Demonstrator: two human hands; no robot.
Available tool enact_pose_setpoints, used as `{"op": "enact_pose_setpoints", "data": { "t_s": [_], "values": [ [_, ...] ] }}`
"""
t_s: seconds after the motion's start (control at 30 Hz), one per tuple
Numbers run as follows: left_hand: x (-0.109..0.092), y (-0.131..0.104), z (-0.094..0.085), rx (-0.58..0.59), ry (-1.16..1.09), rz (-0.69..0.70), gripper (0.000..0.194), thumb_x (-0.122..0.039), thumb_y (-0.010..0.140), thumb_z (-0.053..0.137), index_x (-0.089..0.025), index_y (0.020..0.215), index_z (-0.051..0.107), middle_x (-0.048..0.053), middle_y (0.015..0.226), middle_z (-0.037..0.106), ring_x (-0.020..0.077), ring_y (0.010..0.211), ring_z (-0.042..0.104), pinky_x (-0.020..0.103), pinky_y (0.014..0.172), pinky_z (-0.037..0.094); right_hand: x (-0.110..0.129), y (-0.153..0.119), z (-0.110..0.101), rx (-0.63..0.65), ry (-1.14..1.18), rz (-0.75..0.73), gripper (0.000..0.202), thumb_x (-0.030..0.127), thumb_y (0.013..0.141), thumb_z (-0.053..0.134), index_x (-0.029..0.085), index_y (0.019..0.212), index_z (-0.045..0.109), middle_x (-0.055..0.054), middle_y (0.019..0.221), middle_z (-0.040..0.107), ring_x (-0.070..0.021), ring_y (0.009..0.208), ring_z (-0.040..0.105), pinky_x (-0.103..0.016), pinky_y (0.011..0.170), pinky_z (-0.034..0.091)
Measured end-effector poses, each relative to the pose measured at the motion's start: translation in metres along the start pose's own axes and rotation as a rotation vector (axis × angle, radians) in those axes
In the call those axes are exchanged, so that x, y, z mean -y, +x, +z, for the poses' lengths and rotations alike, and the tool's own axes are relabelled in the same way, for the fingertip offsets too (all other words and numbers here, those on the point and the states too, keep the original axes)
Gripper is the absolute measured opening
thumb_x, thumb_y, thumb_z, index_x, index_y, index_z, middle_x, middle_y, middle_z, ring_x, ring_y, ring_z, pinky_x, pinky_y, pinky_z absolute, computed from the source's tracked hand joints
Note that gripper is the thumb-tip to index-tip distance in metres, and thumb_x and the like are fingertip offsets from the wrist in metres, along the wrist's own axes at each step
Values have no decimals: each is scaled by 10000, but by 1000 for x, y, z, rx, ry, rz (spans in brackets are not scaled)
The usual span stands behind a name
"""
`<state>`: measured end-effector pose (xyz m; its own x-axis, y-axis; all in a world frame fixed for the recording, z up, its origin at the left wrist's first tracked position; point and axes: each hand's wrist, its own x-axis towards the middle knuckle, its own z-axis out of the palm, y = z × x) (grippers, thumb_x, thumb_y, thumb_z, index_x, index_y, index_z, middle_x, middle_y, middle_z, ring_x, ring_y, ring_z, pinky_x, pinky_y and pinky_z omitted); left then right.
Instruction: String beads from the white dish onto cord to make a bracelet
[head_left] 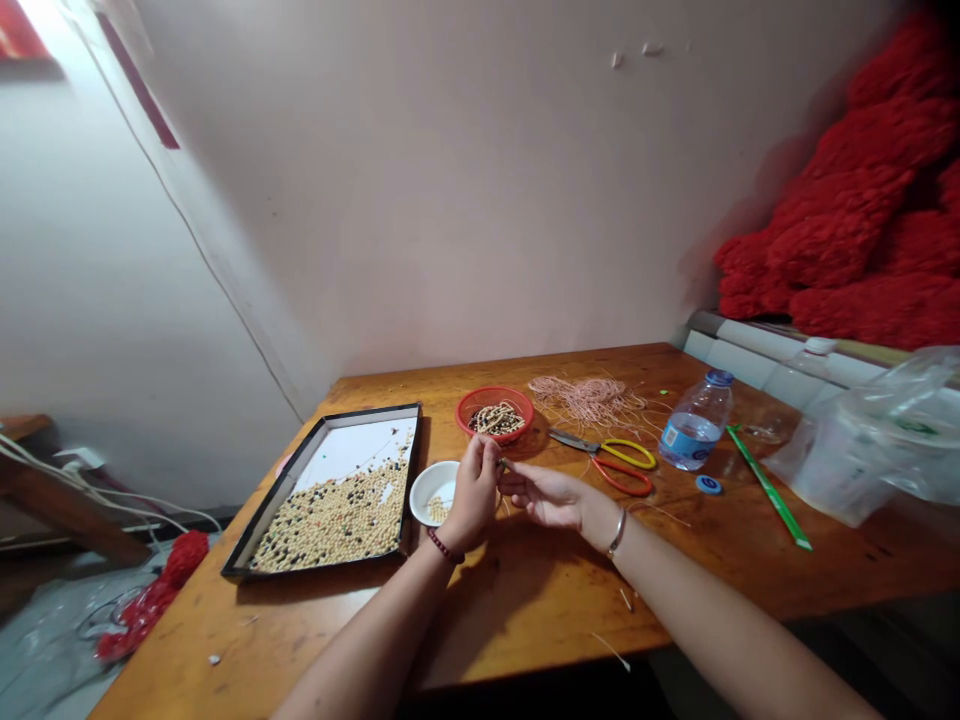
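Observation:
My left hand [474,492] is closed, thumb and fingertips pinched, with a beaded bracelet at its wrist. Against its fingertips, my right hand [551,497] is turned palm up, its fingers bent to meet the left ones. Something tiny and dark lies between the two hands, too small to name. Just left of the left hand sits a white bowl [421,492] with a few pale beads in it. Beyond the hands, a red basket [459,412] holds strings of beads [496,417]. A black-edged tray [319,575] of loose tan and dark beads [337,520] is farther left.
Scissors [626,455] with yellow and orange handles lie right of the hands, near tangled pink cord [589,400]. A water bottle [694,425], its blue cap [709,485], a green strip [769,490] and a bagged plastic tub [847,450] stand rightward. Red yarn [847,210] is piled behind.

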<state>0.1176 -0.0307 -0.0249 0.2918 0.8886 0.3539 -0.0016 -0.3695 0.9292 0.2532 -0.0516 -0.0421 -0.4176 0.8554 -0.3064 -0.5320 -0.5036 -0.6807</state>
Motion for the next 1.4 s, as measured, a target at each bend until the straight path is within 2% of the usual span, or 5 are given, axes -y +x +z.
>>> {"op": "enact_pose_setpoints", "data": {
  "t_s": [0.17, 0.3, 0.43, 0.8, 1.4],
  "values": [
    [0, 4, -1, -54, -73, -78, 273, -446, 919, 398, -201, 805, 433, -31, 679, 413, 109, 595, 374, 207, 537, 342, -1, -4, 5, -80, -196, -39, 88, 221, 776, 629, 153, 830, 623, -1, 722, 639, -53, 531, 545, -143, 448, 381],
    [3, 7, -2, -82, -110, -111, 269, -445, 908, 416, -202, 795, 431, -43, 644, 400, 104, 559, 347, 215, 543, 338, -5, 6, 0, -250, -532, -376, 176, 292, 689, 685, 163, 752, 582, 63, 541, 501, -49, 425, 403, -173, 401, 290],
    [8, 9, -4, -66, -125, -135, 285, -476, 896, 424, -204, 812, 444, -49, 622, 398, 100, 535, 345, 217, 522, 331, -8, 17, -8, -345, -756, -625, 267, 261, 628, 706, 167, 854, 599, 1, 778, 614, -65, 522, 461, -194, 475, 360],
    [7, 9, -5, -87, -130, -152, 315, -513, 869, 455, -211, 779, 458, -46, 615, 406, 102, 523, 356, 211, 495, 340, 0, 5, 0, -188, -736, -441, 180, 257, 648, 639, 160, 798, 622, 13, 671, 607, -70, 462, 434, -213, 449, 363],
    [5, 9, -5, -99, -122, -132, 285, -467, 875, 456, -204, 766, 461, -38, 643, 417, 104, 552, 380, 206, 509, 361, -5, 12, -5, -146, -837, -594, 221, 326, 670, 702, 147, 795, 667, -51, 811, 678, -171, 765, 599, -328, 778, 461]
  ]
}}
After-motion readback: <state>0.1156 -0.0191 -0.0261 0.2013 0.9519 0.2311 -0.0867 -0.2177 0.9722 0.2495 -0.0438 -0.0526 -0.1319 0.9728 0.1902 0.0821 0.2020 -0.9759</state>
